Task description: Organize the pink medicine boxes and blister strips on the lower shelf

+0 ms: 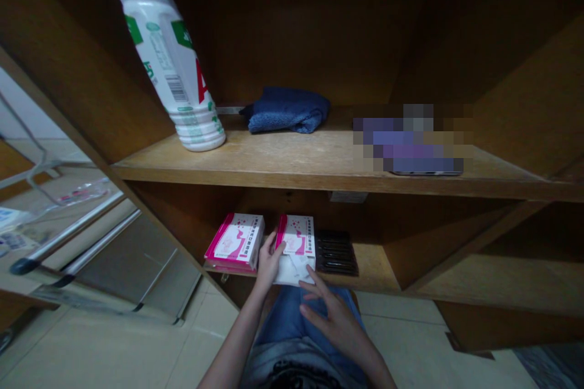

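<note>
On the lower shelf lies a pink-and-white box (297,234) with its near end open and a white packet or inner tray (288,271) showing there. My left hand (268,262) grips the box by its left side, thumb on top. Beside the white part, my right hand (329,311) has its fingers spread; a fingertip is at or close to the packet's right edge, and whether it touches I cannot tell. Left of the box rests a stack of similar pink-and-white boxes (237,240). A dark ridged tray-like thing (336,253) lies on the right.
The upper shelf (292,161) holds a tall white bottle (166,67) with a green cap, a folded blue cloth (288,110) and a blurred-out flat object (413,149). At left stands a metal-framed rack (91,240). A wooden divider (474,243) bounds the lower compartment on the right.
</note>
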`<state>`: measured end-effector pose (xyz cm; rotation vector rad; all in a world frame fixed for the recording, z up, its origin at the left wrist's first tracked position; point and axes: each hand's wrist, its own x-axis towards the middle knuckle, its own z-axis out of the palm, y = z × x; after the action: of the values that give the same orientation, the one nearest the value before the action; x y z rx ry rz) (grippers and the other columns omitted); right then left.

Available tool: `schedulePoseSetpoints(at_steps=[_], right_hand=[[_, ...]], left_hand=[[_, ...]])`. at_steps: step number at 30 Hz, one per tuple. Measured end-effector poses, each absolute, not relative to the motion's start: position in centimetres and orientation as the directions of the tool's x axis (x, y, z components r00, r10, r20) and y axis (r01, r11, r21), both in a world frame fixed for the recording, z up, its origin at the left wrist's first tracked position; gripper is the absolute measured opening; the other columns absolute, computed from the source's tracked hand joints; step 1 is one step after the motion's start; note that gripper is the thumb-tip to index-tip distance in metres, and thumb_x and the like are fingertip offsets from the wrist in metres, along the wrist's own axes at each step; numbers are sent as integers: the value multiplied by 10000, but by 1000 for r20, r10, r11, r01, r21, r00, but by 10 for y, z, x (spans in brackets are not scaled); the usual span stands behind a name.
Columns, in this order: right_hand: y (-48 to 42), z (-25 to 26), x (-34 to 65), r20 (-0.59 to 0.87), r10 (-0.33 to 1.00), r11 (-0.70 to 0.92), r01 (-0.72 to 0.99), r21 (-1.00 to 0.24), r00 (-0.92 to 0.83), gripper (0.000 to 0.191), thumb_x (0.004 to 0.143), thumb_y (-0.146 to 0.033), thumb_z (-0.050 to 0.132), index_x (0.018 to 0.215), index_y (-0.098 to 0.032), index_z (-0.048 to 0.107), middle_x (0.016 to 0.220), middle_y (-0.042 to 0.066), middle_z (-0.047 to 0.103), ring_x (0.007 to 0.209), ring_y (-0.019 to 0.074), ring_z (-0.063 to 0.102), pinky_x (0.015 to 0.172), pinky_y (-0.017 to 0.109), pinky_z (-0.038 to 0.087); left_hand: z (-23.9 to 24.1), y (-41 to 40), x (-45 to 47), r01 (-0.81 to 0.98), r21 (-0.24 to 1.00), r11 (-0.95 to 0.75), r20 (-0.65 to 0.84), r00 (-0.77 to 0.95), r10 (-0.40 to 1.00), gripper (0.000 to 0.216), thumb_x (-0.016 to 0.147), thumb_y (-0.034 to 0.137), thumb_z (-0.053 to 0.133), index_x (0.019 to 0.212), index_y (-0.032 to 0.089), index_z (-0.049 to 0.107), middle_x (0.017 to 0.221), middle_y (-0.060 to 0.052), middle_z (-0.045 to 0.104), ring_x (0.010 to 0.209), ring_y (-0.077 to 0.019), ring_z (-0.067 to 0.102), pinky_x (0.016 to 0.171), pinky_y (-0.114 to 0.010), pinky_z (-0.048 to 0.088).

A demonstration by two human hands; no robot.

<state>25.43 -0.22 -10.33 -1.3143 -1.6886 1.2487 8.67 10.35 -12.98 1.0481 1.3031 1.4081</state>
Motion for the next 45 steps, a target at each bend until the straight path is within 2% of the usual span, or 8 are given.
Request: schedulePoseSetpoints(at_steps=[6,13,17,22,27,32,39,45], right_hand=[[3,-119,252,-32,971,38,289,-957,-236,589,853,-377,552,1398,-264,359,1266,108,598,1124,251,587,1006,505,392],[-12,-88,281,12,959,43,103,-994,-282,507,853,-408,574,1336,-309,453,1382,105,485,1149,265,573,1009,517,392],[-20,-77,318,68,978,78,42,-996,-198,482,862,-398,565,1328,-382,441,1409,77,454,1155,258,569,996,500,413],[-20,-76,354,135,983,108,199,-974,124,532,834,-451,568,1332,-297,463,1376,125,490,1120,285,591,962,481,452],[-12,-78,368,116,961,-6,435,-900,252,660,798,-523,560,1358,-197,432,1297,151,565,1115,288,595,967,456,454],[-3,-77,378,125,961,-67,648,-758,246,661,795,-553,521,1340,-185,464,1168,143,656,969,303,671,753,410,564],[9,-72,387,46,989,-78,751,-656,143,634,795,-594,472,1288,-199,523,1220,115,622,1110,329,593,943,500,457],[13,-68,387,105,985,-22,707,-707,135,582,803,-553,513,1284,-226,513,1101,98,695,1019,299,649,912,496,490]], left_hand=[[-131,104,86,-81,997,10,-28,-223,975,440,702,256,665,1128,151,629,1207,-126,633,1131,-245,582,1021,-373,392],[-137,107,87,-102,995,-9,-13,-211,977,456,699,273,668,1135,147,622,1198,-131,638,1121,-252,587,1022,-396,394],[-140,109,87,-118,993,9,-35,-217,976,461,694,269,673,1131,130,621,1200,-150,632,1119,-259,589,1026,-404,390],[-138,109,87,-131,991,24,-52,-215,975,454,698,237,669,1139,141,620,1187,-139,643,1103,-249,600,1022,-398,398],[-136,108,87,-142,989,33,-63,-212,975,460,707,221,662,1157,144,611,1239,-143,609,1127,-239,587,1029,-384,393],[-141,109,86,-142,989,30,-60,-211,976,473,703,254,674,1161,155,610,1241,-139,608,1140,-244,577,1034,-393,385],[-145,110,85,-123,992,4,-29,-209,977,470,699,279,677,1147,153,617,1232,-133,616,1147,-256,569,1024,-395,395],[-144,110,86,-133,991,12,-39,-201,979,468,699,280,678,1147,160,618,1222,-124,624,1133,-242,581,1023,-371,396]])
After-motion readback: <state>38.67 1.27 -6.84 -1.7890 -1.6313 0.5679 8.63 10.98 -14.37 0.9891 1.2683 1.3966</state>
